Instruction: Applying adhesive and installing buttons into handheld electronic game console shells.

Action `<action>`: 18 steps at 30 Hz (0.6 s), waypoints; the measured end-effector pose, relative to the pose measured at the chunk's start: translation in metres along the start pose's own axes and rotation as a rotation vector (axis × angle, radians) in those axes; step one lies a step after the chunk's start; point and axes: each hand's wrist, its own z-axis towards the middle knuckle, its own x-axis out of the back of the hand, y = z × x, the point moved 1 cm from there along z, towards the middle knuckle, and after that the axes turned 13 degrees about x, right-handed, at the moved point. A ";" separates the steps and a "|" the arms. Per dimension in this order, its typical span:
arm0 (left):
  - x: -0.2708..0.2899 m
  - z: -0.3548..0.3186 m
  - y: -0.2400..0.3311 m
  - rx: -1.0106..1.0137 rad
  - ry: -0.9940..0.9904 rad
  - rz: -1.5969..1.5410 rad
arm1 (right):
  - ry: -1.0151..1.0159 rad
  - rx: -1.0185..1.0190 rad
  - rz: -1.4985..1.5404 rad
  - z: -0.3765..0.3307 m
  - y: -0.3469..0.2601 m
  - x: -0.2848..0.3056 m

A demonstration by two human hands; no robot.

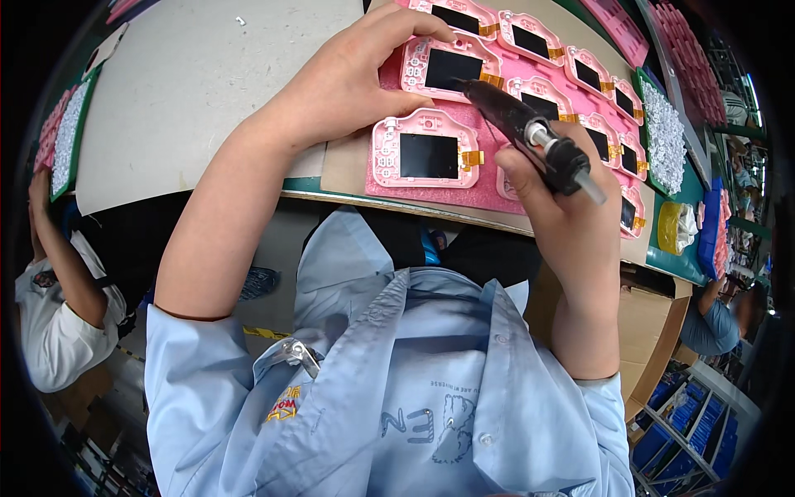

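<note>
A pink plastic housing (415, 74) with a small black screen and an orange flex cable lies at the front of the pink foam. My left hand (335, 79) grips it, index finger at its upper edge and thumb at its lower edge. Wrapped in my right hand (571, 199) is a black, tapered tool (505, 112) that looks like an air blow gun, with a metal fitting and a pale tube end. Its tip hovers over or touches that screen's right side; which, I cannot tell. Just nearer to me is another such housing (389, 132).
Several more housings (530, 40) stand in rows on the pink foam sheet (397, 195). To the right are a green-rimmed tray (664, 137) of small whitish parts, a yellow roll (667, 228) and a blue bin (710, 228). Other people (62, 315) work at both sides.
</note>
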 end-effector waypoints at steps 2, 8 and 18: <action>-0.002 0.000 -0.003 0.012 -0.007 -0.020 | 0.118 0.002 0.201 0.001 0.011 -0.005; -0.004 -0.005 -0.004 0.183 0.017 -0.107 | 0.259 -0.183 0.635 -0.004 0.020 0.026; -0.018 0.029 0.031 -0.073 -0.043 0.200 | 0.453 -0.144 0.575 -0.043 0.046 0.061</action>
